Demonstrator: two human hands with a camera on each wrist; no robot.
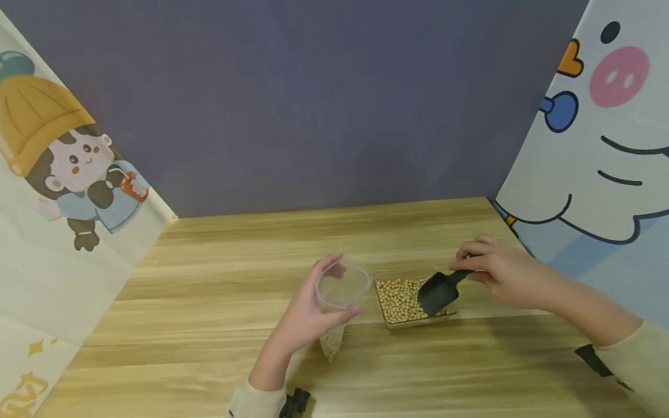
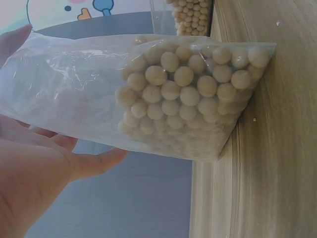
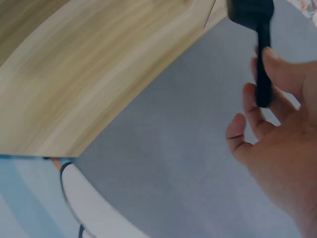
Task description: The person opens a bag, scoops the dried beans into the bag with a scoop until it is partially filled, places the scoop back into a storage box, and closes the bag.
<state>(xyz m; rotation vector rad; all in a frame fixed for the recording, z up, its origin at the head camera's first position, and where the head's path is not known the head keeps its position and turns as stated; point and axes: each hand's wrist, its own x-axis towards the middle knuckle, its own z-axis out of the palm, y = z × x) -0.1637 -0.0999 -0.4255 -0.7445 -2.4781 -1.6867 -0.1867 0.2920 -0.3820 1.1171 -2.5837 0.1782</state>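
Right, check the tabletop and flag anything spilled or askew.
Two tiny pale specks lie on the tabletop near the bag in the left wrist view, possibly stray crumbs but too small to identify. No loose beans show outside the bag and container.

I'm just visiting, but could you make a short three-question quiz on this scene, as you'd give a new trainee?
1. Multiple choice: what does the right hand hold? (a) a paper cup; (b) a black scoop; (c) a glass lid.
2. True or false: in the head view, the clear container of beans sits to the left of the clear bag.
3. Short answer: which hand holds the clear bag?

Key: 1, b. 2, false: the container sits to the right of the bag. 3, the left hand.
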